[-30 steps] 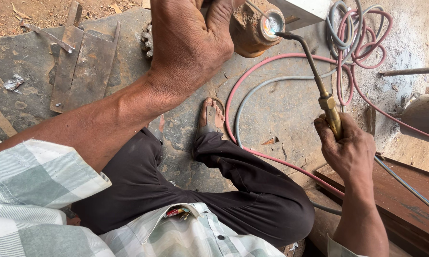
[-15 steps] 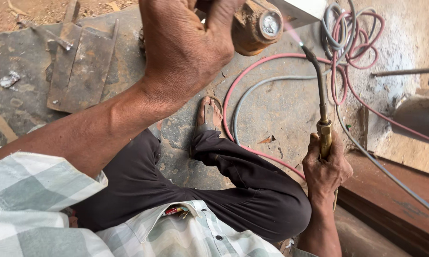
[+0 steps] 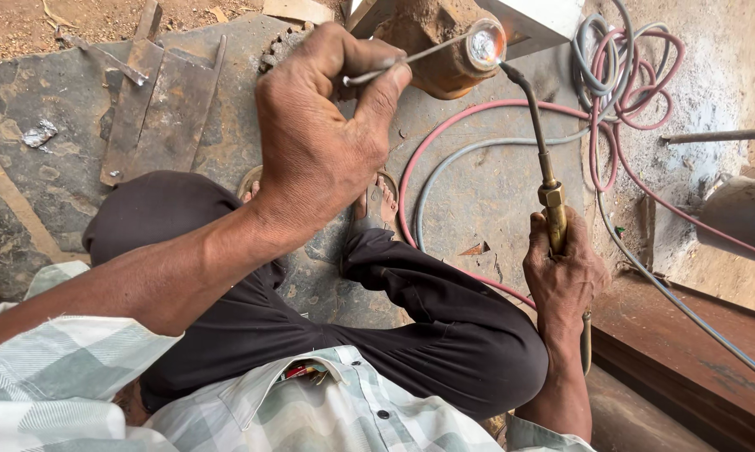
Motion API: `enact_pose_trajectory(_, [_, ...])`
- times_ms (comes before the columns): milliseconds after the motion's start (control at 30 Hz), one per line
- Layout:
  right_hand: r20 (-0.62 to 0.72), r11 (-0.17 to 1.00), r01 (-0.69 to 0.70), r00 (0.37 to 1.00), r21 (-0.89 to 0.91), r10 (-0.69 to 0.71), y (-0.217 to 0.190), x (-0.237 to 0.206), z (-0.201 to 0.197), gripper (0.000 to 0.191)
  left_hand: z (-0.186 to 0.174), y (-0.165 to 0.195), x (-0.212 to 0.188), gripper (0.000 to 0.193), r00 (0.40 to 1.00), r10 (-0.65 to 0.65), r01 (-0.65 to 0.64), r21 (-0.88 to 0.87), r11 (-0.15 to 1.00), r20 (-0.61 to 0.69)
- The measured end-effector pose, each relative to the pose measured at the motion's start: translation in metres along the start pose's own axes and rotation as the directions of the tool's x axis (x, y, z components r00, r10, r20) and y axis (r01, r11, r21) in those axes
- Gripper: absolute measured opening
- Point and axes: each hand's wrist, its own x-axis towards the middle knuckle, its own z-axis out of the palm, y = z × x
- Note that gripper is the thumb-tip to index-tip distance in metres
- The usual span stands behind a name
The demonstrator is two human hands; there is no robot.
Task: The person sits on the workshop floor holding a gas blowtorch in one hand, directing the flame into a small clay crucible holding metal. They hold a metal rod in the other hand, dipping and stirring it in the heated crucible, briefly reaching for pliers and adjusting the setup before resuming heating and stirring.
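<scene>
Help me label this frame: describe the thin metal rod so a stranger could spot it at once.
Start at the rusty brown cylindrical part at top centre. The left hand pinches the thin rod, which runs to the glowing end where the torch tip meets it. Unlike the brass torch, it is bare, silvery and wire-thin.

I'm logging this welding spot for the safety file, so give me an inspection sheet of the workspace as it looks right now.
Surface: dark, stained metal plate on the ground.
Job's things: rusty round part, glowing at its end; thin filler rod and brass torch tip both meet there.
Clutter: rusty flat bars, crumpled foil scrap.
Hands: left hand pinches the rod; right hand grips the torch handle.
Cables: red and grey hoses coiled and looped.
Surroundings: bare dirt, rusty beam.
</scene>
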Motion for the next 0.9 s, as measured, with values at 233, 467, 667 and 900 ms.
enact_pose_trajectory(233, [0.042,0.997,-0.056,0.997,-0.061,0.059,-0.004,0.007,0.0,0.024,0.007,-0.006,0.001,0.01,0.996,-0.022,0.023,-0.01,1.0,0.083])
enact_pose_trajectory(467, [-0.001,0.995,0.007,1.0,-0.096,-0.007,0.0,0.006,0.001,0.024,0.007,-0.011,0.002,0.009,0.996,-0.018,0.021,-0.026,0.999,0.082])
enact_pose_trajectory(667, [0.011,0.993,0.009,1.0,-0.117,-0.008,0.005,0.005,0.003,0.025,0.013,-0.018,0.017,0.01,0.984,0.119,-0.117,-0.026,0.993,0.13])
enact_pose_trajectory(900, [0.011,0.988,0.032,0.999,-0.152,-0.031,0.011,0.005,0.006,0.027,0.013,-0.032,0.027,0.011,0.962,0.245,-0.241,-0.044,0.97,0.12])
